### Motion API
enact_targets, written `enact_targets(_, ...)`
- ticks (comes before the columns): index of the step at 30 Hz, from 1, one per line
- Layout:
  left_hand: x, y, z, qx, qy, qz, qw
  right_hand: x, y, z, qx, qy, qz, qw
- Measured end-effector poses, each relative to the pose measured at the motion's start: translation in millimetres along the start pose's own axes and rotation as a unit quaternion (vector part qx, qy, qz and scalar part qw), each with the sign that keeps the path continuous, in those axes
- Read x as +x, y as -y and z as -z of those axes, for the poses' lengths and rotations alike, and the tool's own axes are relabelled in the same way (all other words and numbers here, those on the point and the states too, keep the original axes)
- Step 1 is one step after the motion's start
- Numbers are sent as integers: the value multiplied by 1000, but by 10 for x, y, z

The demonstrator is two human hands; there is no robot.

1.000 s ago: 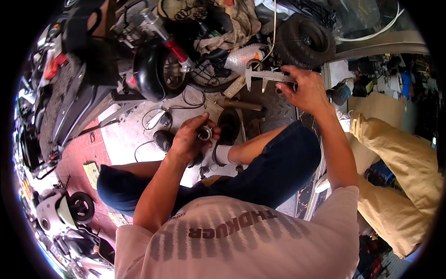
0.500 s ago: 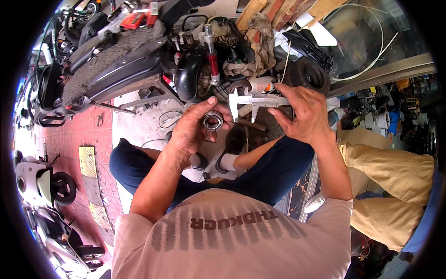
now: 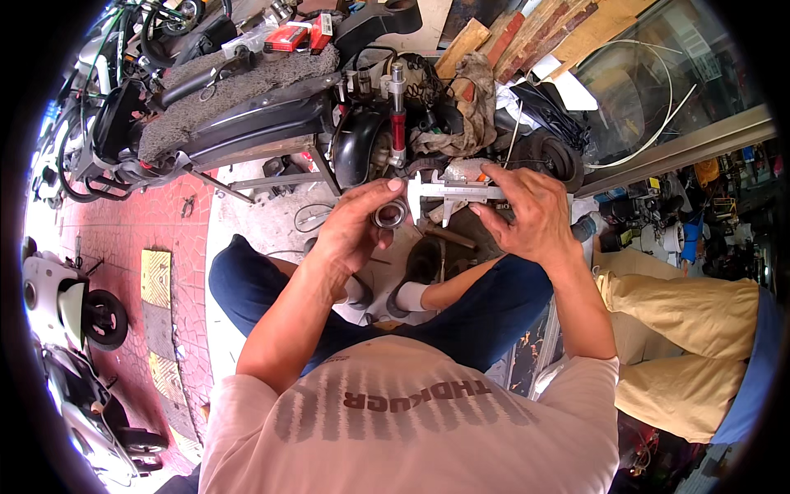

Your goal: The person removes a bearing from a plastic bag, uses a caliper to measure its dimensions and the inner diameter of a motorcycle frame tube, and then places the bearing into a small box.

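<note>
The metal ring (image 3: pixel 388 226) has come nearer the caliper (image 3: pixel 465 192), just beside its jaws; my left hand (image 3: pixel 352 226) pinches the ring, my right hand (image 3: pixel 535 216) the caliper; slack fingers could drop either, a tilt knock them together.

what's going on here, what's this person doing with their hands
The person's left hand holds a shiny, round metal ring, while their right hand grips a silver metal sliding caliper. The caliper's jaws stand apart, pointing toward the ring; they are not around it, and whether they touch it is unclear. Beyond the hands are a glossy black rounded wheel cover or tyre and a red-and-silver cylindrical strut.
</note>
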State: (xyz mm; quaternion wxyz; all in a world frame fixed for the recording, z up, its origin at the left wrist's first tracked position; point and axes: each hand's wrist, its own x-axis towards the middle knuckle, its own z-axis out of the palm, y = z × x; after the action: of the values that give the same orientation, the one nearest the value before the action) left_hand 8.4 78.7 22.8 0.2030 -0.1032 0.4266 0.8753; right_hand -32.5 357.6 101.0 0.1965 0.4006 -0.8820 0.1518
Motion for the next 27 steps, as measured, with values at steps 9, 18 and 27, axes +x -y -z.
enact_targets(9,77,-3,-41,-14,40,36,998,1,65,86,-4,45,-14,999)
enact_targets(18,56,-58,-97,-11,-6,65,998,42,51,81,18,16,6,1000)
enact_targets(27,84,-43,-60,9,-43,75,996,56,58,69,16,34,4,999)
